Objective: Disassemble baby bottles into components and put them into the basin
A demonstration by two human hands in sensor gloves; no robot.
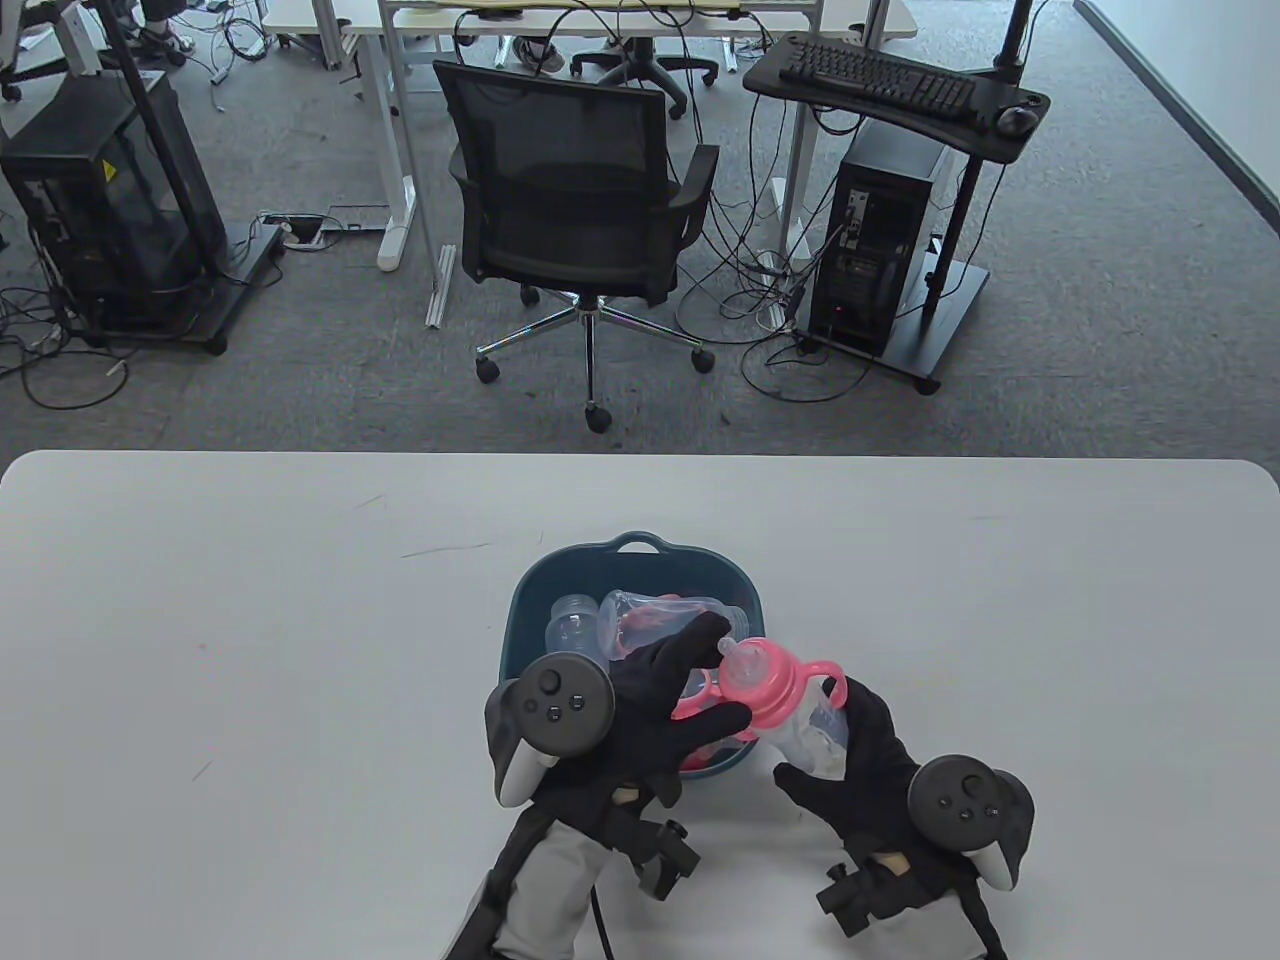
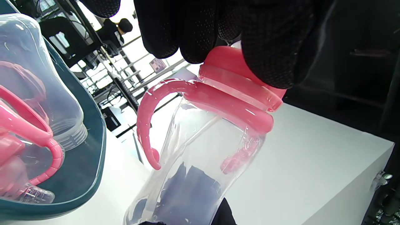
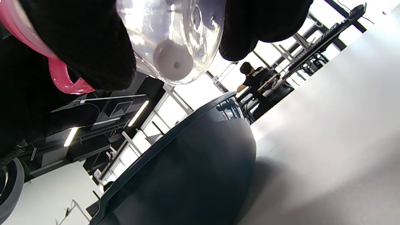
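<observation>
Pink screw collar [image 1: 765,690] of the clear plastic baby bottle [image 1: 805,730] sits under the left hand [image 1: 670,700], fingers [image 2: 265,47] curled over it; the right hand [image 1: 860,770] grips the body. Held over the counter [image 1: 300,620] beside the teal basin [image 1: 525,610], it tilts, teat up-left. A slipping twist could drop it.

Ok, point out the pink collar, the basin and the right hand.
pink collar [image 2: 240,90], left wrist view, on its ribbed ring.
basin [image 1: 640,545], table view, on its far rim handle.
right hand [image 1: 870,750], table view, on the glove's back.
</observation>
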